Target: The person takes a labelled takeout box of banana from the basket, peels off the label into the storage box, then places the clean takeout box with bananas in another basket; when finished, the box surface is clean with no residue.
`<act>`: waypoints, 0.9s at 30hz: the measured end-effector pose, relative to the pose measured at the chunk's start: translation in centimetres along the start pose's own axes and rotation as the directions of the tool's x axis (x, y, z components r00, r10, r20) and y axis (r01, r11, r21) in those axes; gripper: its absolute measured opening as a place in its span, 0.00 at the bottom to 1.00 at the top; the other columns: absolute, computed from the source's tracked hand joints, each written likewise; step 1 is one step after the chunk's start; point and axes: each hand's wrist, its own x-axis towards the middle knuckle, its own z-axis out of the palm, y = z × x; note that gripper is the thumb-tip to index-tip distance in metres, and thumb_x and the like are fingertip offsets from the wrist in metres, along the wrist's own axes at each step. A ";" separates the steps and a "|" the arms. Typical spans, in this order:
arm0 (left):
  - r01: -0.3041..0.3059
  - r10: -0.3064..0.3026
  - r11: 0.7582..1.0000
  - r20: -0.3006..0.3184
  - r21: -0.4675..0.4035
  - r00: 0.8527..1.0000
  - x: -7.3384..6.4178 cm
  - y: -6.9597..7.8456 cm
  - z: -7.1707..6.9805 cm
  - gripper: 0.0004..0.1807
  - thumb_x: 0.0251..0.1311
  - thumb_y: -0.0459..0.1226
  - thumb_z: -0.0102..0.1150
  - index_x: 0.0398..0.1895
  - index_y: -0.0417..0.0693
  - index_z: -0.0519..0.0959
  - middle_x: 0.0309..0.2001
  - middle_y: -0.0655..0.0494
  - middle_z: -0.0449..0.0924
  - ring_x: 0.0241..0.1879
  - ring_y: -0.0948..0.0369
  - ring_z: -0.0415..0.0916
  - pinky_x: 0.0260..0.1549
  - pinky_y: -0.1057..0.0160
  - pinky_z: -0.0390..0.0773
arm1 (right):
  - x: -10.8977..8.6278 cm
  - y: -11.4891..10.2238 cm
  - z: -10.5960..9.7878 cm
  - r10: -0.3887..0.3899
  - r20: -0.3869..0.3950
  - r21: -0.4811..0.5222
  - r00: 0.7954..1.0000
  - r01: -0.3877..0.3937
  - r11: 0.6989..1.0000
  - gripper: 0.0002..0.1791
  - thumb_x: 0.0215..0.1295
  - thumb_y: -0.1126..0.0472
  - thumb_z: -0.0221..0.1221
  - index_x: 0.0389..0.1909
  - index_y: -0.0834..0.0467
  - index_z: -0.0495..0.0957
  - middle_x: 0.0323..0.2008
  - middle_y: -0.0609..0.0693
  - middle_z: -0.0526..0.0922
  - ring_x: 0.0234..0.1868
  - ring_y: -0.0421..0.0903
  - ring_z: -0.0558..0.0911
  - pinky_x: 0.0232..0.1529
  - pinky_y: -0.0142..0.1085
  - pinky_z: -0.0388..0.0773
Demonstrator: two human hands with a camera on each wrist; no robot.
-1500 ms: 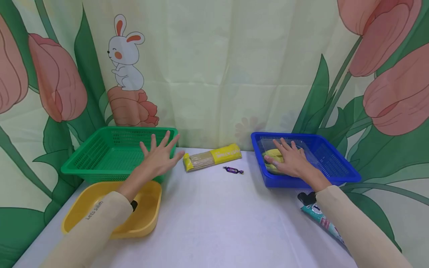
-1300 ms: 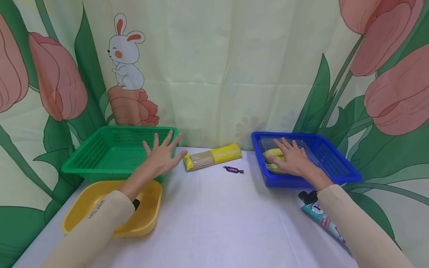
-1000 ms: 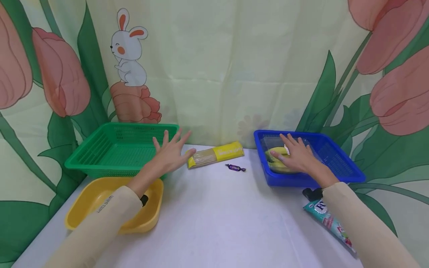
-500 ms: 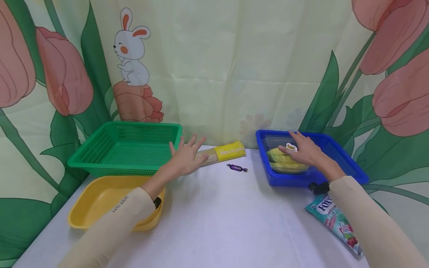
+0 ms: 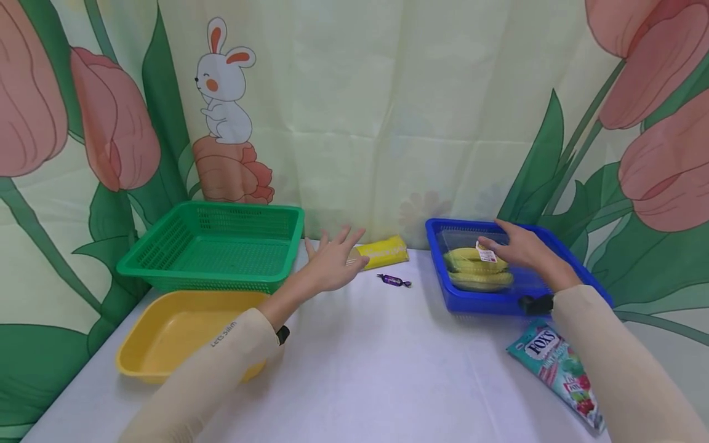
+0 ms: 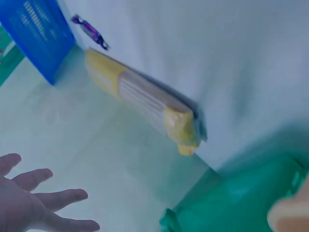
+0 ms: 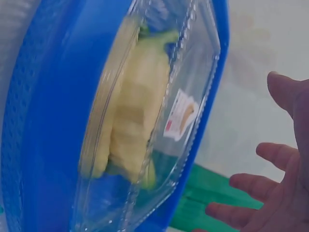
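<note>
Over the counter (image 5: 388, 381) in the head view, both hands are out with nothing gripped. The left hand (image 5: 334, 263), its grip spread, covers part of the yellow noodle pack (image 5: 383, 252); a purple candy (image 5: 394, 280) lies near that pack. The right hand (image 5: 525, 247) hangs at the blue basket (image 5: 480, 303), where the banana box (image 5: 479, 280) sits toward the left side. A green basket (image 5: 210, 285) and a yellow tub (image 5: 188, 329) stand on the left, a teal bag (image 5: 559, 375) near the right sleeve.

From the left wrist, the fingers are splayed and clear of the noodle pack, which lies on the counter with pale sticks behind its window (image 6: 145, 96).

From the right wrist, thumb and fingers stand apart, near the banana box but seemingly not touching it; its label (image 7: 181, 116) shows on the clear lid.

The step in hand looks like reaching, ahead of any hold. To take the banana box, the right grip would need to come in over its edges and pinch; the noodle pack would call for the left grip to lower and close across it.
</note>
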 end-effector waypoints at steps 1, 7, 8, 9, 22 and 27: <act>-0.004 0.004 1.000 0.001 -0.015 1.000 0.2 0.2 0.2 0.38 0.78 0.60 0.44 0.87 0.70 0.50 0.88 0.51 0.44 0.83 0.26 0.37 0.73 0.16 0.30 | 0.0 0.2 -0.2 0.010 0.004 0.003 1.000 -0.010 1.000 0.55 0.79 0.29 0.44 0.85 0.67 0.40 0.79 0.80 0.49 0.77 0.82 0.55 0.73 0.76 0.59; -0.033 0.032 0.994 -0.007 -0.106 0.999 1.1 2.1 1.7 0.37 0.78 0.57 0.45 0.87 0.65 0.53 0.87 0.48 0.50 0.82 0.27 0.47 0.75 0.19 0.44 | 0.1 1.7 -0.9 0.058 0.019 0.020 0.998 -0.058 0.998 0.53 0.82 0.32 0.42 0.84 0.70 0.37 0.78 0.83 0.46 0.75 0.84 0.54 0.71 0.77 0.60; -0.041 0.040 0.991 -0.008 -0.126 0.999 1.3 2.4 2.0 0.37 0.78 0.56 0.45 0.87 0.64 0.54 0.87 0.47 0.50 0.82 0.29 0.49 0.77 0.21 0.46 | 0.2 2.0 -1.0 0.064 0.022 0.024 0.998 -0.064 0.998 0.53 0.82 0.33 0.42 0.84 0.70 0.37 0.78 0.83 0.46 0.75 0.85 0.53 0.71 0.77 0.59; -0.047 0.046 0.987 -0.009 -0.153 0.999 1.5 2.8 2.3 0.37 0.78 0.55 0.46 0.87 0.63 0.54 0.87 0.47 0.50 0.83 0.31 0.49 0.78 0.23 0.47 | 0.2 2.2 -1.0 0.070 0.023 0.031 0.997 -0.071 0.997 0.53 0.82 0.33 0.41 0.83 0.71 0.37 0.78 0.83 0.46 0.75 0.85 0.52 0.72 0.77 0.59; -0.117 0.084 0.911 -0.099 -0.396 0.991 3.7 6.7 7.3 0.35 0.78 0.47 0.49 0.84 0.47 0.60 0.83 0.44 0.60 0.84 0.46 0.56 0.83 0.44 0.58 | 0.6 5.2 -0.7 0.144 0.021 0.088 0.989 -0.146 0.985 0.51 0.83 0.35 0.39 0.80 0.77 0.44 0.74 0.85 0.53 0.73 0.84 0.57 0.71 0.75 0.63; -0.089 0.043 0.865 -0.103 -0.494 0.994 4.2 8.0 9.1 0.32 0.78 0.45 0.52 0.81 0.46 0.65 0.79 0.47 0.68 0.76 0.48 0.71 0.76 0.50 0.71 | 0.5 6.3 -0.6 0.144 0.072 0.150 0.987 -0.154 0.977 0.48 0.84 0.38 0.40 0.78 0.79 0.48 0.74 0.85 0.51 0.71 0.84 0.62 0.65 0.72 0.73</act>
